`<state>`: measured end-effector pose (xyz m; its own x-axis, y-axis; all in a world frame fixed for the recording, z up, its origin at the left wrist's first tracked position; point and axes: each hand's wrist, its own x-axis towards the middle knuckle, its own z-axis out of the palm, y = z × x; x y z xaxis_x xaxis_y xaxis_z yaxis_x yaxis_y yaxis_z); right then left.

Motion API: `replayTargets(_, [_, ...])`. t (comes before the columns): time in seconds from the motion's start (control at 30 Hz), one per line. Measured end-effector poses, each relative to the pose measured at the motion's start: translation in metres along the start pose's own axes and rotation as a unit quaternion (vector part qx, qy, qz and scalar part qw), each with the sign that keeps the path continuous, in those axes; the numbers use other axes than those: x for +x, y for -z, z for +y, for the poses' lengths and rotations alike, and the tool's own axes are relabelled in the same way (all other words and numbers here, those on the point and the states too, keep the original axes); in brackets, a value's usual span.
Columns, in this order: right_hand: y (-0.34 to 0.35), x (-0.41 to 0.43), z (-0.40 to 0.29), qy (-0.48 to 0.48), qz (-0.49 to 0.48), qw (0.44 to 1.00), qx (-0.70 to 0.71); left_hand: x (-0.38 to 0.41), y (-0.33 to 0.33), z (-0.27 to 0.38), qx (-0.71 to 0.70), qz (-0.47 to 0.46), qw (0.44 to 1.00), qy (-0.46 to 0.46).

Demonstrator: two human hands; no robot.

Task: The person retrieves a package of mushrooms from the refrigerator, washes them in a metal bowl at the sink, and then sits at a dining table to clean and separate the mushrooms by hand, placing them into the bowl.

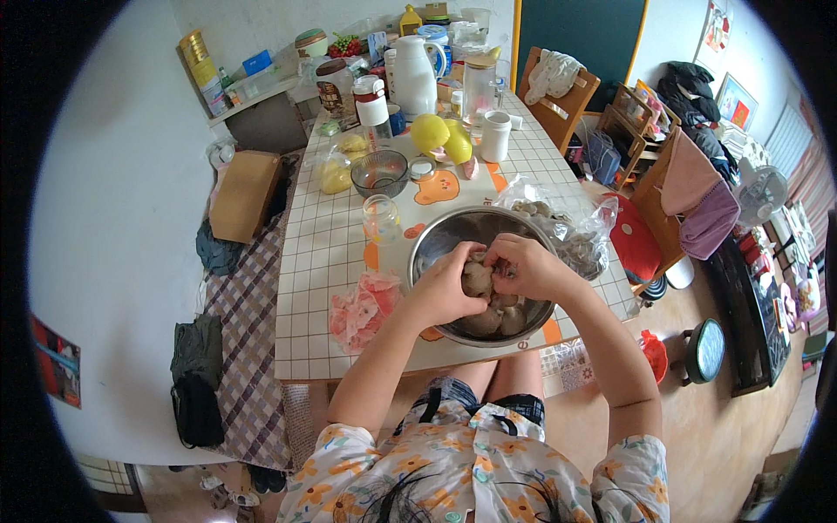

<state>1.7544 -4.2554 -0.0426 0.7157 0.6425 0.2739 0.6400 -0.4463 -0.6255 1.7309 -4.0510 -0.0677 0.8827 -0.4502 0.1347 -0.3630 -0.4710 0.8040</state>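
Note:
A stainless steel bowl [428,242] stands near the table's front edge with several greyish-brown mushrooms [512,321] in it. Above it, my left hand [451,284] is closed around a mushroom clump [477,280]. My right hand [526,267] pinches the right side of the same clump; its fingertips are partly hidden. Behind the bowl to the right lies a clear plastic bag [575,242] holding more mushrooms. A crumpled pink-and-white plastic bag [366,310] rests on the table left of the bowl.
A clear jar [381,220] and a dark glass bowl [380,175] stand behind on the left. Farther back are yellow fruits [429,133], a white cup [495,137], a lidded bottle [371,108], a glass pitcher [479,91] and a white thermos jug [415,82]. A wooden chair [667,209] stands at the right.

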Motion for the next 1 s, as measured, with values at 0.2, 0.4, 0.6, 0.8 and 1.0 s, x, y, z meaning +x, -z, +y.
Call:
replayTargets(0.2, [-0.004,-0.012,0.020,-0.158,0.058,0.972,0.163,-0.006,0.001,0.001,0.001,-0.001,1.000,-0.009])
replayTargets(0.4, [0.019,-0.026,0.034,-0.159,0.124,0.876,0.438,-0.014,0.008,0.000,0.008,-0.021,0.999,0.045])
replayTargets(0.6, [0.004,-0.031,0.005,-0.133,0.083,0.794,0.587,-0.005,-0.002,0.003,-0.158,0.136,0.976,-0.053])
replayTargets(0.8, [-0.015,-0.027,-0.009,-0.110,0.107,0.784,0.602,-0.004,-0.006,0.018,-0.362,0.089,0.927,-0.035])
replayTargets(1.0, [-0.025,-0.024,-0.024,-0.123,0.177,0.848,0.485,-0.002,-0.014,0.019,-0.319,0.159,0.933,-0.052])
